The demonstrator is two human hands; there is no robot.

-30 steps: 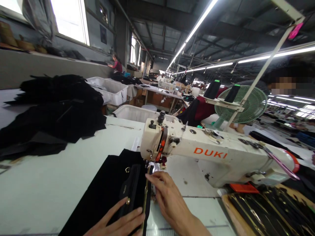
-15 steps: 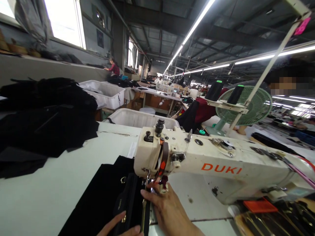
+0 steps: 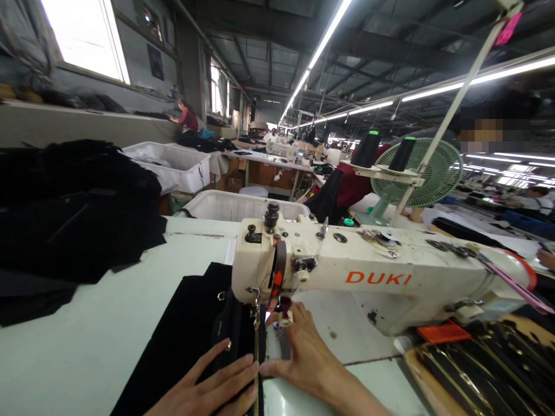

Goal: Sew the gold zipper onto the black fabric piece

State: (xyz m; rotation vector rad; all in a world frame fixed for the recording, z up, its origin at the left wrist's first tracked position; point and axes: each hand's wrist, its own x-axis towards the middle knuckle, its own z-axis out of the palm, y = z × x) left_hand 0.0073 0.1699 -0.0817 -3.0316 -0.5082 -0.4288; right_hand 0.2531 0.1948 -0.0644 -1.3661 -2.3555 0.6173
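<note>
A: What's that under your cream DUKI sewing machine (image 3: pixel 347 271)?

B: Flat black fabric piece with gold trim (image 3: pixel 203 329), lying on the tabletop (image 3: pixel 87 341). Your left hand (image 3: pixel 208 390) presses it open-palmed; right hand (image 3: pixel 303 352) rests flat, gripping nothing.

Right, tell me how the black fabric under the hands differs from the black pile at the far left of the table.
The black fabric lies flat and smooth, running under the sewing machine; the black pile is heaped and rumpled, apart from the machine. The left hand presses on the flat fabric, with the right hand beside it on the table near the needle; nothing touches the pile. Small gold fittings show on the flat fabric, none on the pile. Both are black and lie on the same pale table.
</note>
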